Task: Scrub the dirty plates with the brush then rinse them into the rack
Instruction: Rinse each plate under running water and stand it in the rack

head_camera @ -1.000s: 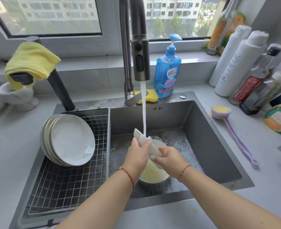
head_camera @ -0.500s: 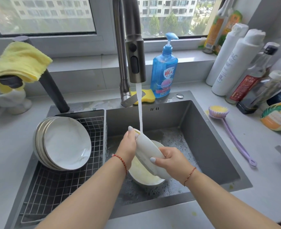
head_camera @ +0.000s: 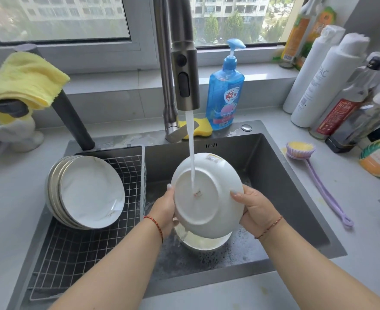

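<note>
Both hands are holding a white plate (head_camera: pixel 207 195) over the sink (head_camera: pixel 280 182), underside up, with the tap's water stream (head_camera: pixel 191 148) hitting its base. The left hand (head_camera: pixel 165 209) and right hand (head_camera: pixel 257 211) are each keeping a curled grip on opposite rim edges, above another dish (head_camera: pixel 203 242) lying in the sink. Cleaned plates (head_camera: pixel 88 191) are leaning in the wire rack (head_camera: pixel 77 253) at left, and the purple brush (head_camera: pixel 314 175) is lying on the tabletop (head_camera: pixel 352 231) at right.
</note>
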Available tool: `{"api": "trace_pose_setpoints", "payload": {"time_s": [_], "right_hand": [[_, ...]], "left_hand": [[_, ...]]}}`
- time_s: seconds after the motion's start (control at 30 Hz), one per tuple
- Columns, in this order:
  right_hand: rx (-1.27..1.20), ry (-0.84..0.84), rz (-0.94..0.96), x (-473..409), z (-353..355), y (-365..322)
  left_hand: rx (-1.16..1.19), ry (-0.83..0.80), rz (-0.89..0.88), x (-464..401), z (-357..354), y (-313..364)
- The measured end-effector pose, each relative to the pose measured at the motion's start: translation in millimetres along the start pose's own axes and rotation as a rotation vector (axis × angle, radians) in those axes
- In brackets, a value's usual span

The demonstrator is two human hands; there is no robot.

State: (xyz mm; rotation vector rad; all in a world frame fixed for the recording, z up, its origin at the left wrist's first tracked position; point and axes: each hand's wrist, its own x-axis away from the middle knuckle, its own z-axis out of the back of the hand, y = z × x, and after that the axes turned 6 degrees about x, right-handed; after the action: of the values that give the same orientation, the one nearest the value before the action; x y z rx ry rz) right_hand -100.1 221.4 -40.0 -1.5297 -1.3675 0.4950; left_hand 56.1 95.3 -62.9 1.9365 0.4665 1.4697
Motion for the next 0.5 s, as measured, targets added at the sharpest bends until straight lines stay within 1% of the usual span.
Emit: {"api": "trace_pose_setpoints", "payload": {"time_s": [0.1, 0.2, 0.33, 0.5], "right_hand": [[-0.15, 0.005, -0.003, -10, 3, 2], [-0.301, 0.048, -0.003, -18, 7, 5], [-0.501, 0.084, -0.024, -25, 9, 12], [-0.634, 0.076, -0.027, -28, 0, 19]], "left_hand": [[0.092, -0.015, 0.04, 4, 5, 2], [0.219, -0.037, 0.053, 8, 10, 8], [0.318, -0.079, -0.002, 15, 17, 18], [0.478, -0.212, -0.068, 27, 19, 30]]}}
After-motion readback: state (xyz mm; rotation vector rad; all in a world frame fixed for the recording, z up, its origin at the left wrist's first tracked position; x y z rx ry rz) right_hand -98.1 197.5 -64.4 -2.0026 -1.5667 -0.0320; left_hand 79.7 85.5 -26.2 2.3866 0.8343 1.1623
